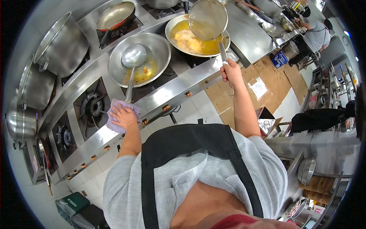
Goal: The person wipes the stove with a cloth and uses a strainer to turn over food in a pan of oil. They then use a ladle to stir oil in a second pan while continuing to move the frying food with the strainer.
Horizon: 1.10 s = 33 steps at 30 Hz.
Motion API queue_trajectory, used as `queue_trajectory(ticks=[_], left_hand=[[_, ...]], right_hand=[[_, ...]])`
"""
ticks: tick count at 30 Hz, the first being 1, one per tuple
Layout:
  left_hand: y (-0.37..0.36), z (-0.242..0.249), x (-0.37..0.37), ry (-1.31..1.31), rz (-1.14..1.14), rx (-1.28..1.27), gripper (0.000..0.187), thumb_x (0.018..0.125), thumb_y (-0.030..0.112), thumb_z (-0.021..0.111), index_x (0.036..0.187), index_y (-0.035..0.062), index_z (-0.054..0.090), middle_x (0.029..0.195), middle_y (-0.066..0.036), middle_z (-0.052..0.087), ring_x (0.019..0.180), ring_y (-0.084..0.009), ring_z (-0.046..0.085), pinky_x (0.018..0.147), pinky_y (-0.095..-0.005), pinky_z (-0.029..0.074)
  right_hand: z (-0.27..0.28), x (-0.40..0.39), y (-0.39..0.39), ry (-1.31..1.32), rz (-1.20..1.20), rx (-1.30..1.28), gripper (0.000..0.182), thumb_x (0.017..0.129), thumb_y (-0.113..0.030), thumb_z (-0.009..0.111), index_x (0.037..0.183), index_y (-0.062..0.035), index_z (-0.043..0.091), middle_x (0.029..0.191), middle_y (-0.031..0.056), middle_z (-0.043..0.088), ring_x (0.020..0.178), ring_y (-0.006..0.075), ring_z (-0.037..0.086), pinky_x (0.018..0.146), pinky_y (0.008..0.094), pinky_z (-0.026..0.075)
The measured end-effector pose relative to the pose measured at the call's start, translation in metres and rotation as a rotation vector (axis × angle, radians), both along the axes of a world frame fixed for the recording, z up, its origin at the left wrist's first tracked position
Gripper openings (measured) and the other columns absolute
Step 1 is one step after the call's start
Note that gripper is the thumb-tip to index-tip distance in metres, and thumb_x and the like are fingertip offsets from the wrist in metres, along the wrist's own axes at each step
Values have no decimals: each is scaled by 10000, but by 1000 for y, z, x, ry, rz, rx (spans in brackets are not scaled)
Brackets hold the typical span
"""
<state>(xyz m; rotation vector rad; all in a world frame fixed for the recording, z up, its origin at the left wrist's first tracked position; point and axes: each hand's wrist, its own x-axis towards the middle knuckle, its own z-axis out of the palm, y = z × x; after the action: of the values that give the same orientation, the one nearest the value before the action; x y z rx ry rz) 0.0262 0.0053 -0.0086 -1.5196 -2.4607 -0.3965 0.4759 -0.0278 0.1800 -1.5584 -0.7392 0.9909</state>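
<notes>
While the right hand (230, 71) is clenching its fingers around the long handle of a wire strainer (207, 20), that strainer is hanging above a wok (177, 23) of yellow oil with pale pieces of food floating in it. The left hand (124, 116) is lying flat, fingers spread, pressing on a purple cloth (113, 120) at the steel stove edge (179, 86). Just beyond it, a ladle (133, 57) is resting in a second wok (160, 45).
</notes>
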Motion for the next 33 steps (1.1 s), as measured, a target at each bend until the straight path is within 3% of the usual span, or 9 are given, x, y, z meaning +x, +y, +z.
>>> queue_trajectory(ticks=[6,8,11,14,16,18,21,29,33], left_hand=[[0,1,-1,-21,-9,-20,482,873,336,401,1341,237,456,1472,-47,317,1385,-317,191,1078,-595,114],[-1,2,-1,-16,-10,-36,483,873,337,401,1342,237,457,1471,-46,318,1387,-314,187,1079,-594,110],[0,0,-2,-5,-4,-45,482,872,336,404,1341,240,458,1469,-46,321,1387,-311,188,1080,-592,110],[1,0,-1,11,4,-54,479,871,329,409,1340,246,458,1465,-46,328,1382,-313,202,1078,-593,121],[0,1,-2,26,12,-71,478,870,324,412,1340,249,456,1463,-47,333,1380,-315,211,1077,-593,127],[1,0,-1,41,18,-56,477,867,315,416,1339,253,453,1455,-47,346,1375,-318,224,1077,-591,138],[2,-8,-4,68,17,-32,475,867,312,414,1336,250,454,1449,-45,356,1375,-318,222,1076,-590,143],[1,-3,-4,61,17,-68,480,852,297,427,1328,240,463,1448,-52,359,1378,-318,217,1070,-590,163],[0,5,-2,41,9,-80,480,851,294,434,1326,231,465,1456,-57,346,1378,-330,211,1066,-595,162]], right_hand=[[-37,52,8,-718,-199,28,335,850,-86,464,1174,-46,538,763,126,610,533,216,568,490,350,455],[-37,60,7,-984,-250,-50,398,841,-103,466,1232,-58,521,933,238,633,794,360,633,707,419,489],[-26,60,3,-838,-193,-146,409,858,-115,465,1258,-31,484,1078,269,590,1027,413,555,875,447,441],[-44,64,10,-828,-189,-130,410,853,-111,469,1255,-31,482,1061,272,594,1034,412,549,885,446,433],[-60,70,21,-924,-179,-96,385,850,-91,457,1227,-26,494,954,257,625,902,398,608,787,441,486],[-64,69,30,-490,-81,-153,237,846,-52,424,1052,9,522,722,145,590,555,234,577,486,359,471],[-52,63,40,-230,-39,-138,94,847,-33,413,903,-14,486,639,44,502,445,106,448,370,276,370],[-52,49,77,53,40,-92,78,816,-57,452,767,-14,493,530,55,474,394,148,457,369,288,384],[-45,28,88,144,118,-115,29,839,-15,447,846,-43,450,632,43,482,434,102,406,374,265,341]])
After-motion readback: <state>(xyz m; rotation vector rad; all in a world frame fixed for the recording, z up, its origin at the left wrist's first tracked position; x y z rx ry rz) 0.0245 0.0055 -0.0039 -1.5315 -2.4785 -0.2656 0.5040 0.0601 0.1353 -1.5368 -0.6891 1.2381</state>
